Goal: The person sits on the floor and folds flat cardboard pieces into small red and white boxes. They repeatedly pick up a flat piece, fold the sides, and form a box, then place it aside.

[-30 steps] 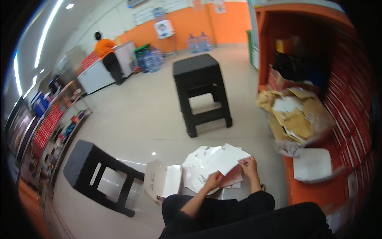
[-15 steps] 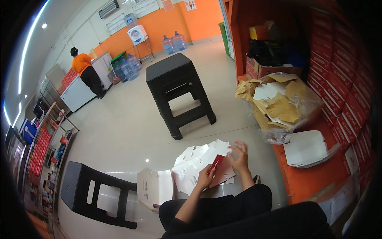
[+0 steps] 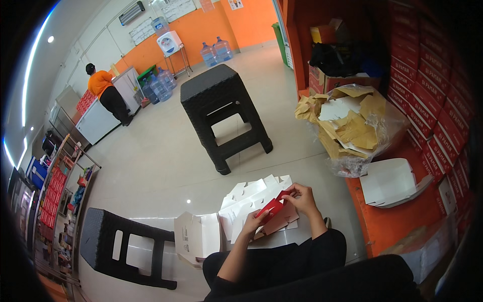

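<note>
Over my lap, my left hand [image 3: 252, 221] grips the lower left side of a red cardboard box blank [image 3: 271, 211], its fingers closed on the edge. At the blank's upper right edge, my right hand [image 3: 302, 198] pinches a red flap between thumb and fingers. Beneath and beyond both hands lie several flat white box blanks [image 3: 242, 201], overlapping one another. Left of these are folded-up white box pieces [image 3: 209, 232], open and nested together.
A dark stool [image 3: 214, 90] stands ahead, and another stool [image 3: 100, 241] is at left. On the orange shelf [image 3: 362, 221] at right sits an open white box [image 3: 387, 182], near brown paper [image 3: 352, 131] in clear plastic and stacked red boxes [image 3: 427, 90]. A person [image 3: 106, 88] in orange stands far left.
My right hand has closed from spread fingers onto the red flap. The red blank has tilted and shows more of its red face. The view has shifted slightly.
</note>
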Demonstrator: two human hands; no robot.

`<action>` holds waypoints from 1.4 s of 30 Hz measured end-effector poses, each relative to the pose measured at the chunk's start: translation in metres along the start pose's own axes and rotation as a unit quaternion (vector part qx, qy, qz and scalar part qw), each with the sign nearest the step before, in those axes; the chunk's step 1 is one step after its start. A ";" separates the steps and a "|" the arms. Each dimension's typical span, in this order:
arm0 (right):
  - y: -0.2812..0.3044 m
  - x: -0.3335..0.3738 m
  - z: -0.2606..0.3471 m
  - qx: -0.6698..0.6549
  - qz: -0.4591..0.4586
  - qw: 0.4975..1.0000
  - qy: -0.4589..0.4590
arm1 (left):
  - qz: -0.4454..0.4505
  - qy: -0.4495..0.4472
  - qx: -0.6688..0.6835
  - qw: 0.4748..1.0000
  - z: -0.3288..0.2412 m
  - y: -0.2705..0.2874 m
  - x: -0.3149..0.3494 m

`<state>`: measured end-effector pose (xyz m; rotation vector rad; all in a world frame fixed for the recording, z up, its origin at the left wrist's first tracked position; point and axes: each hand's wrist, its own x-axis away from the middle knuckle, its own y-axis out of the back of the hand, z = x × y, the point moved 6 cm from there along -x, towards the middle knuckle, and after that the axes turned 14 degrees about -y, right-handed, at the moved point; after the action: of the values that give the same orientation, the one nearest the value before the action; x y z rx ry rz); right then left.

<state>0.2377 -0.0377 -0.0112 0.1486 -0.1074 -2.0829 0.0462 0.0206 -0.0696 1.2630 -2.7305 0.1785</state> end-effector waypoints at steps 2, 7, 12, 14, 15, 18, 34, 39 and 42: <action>-0.009 0.008 0.017 0.051 0.002 0.997 0.049 | 0.032 0.005 -0.020 0.999 0.000 0.004 0.000; -0.029 0.032 0.042 0.130 -0.029 0.974 0.184 | 0.055 -0.063 -0.116 0.990 -0.004 0.010 -0.001; -0.036 0.044 0.051 0.182 -0.012 0.956 0.232 | 0.031 -0.095 -0.088 0.991 -0.012 0.005 0.012; -0.040 0.047 0.053 0.213 0.010 0.944 0.251 | 0.022 -0.131 -0.102 0.986 -0.010 0.007 0.013; -0.044 0.051 0.053 0.226 0.025 0.936 0.269 | 0.021 -0.162 -0.104 0.981 -0.008 0.007 0.012; -0.046 0.058 0.053 0.242 0.042 0.927 0.285 | 0.030 -0.190 -0.094 0.977 -0.002 0.005 0.010; -0.165 0.193 0.048 -0.515 0.209 0.761 -0.333 | -0.107 -0.316 0.188 0.924 -0.125 0.031 0.072; -0.154 0.139 0.038 -0.664 0.023 0.688 -0.292 | -0.228 -0.478 -0.021 0.848 -0.155 0.054 0.107; -0.147 0.111 0.056 -0.685 0.015 0.683 -0.255 | -0.297 -0.476 0.012 0.827 -0.158 0.067 0.127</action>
<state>0.0485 -0.0603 0.0165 -1.3277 1.0979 -1.5969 -0.0758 -0.0060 0.1035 2.6905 -2.7299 -0.6619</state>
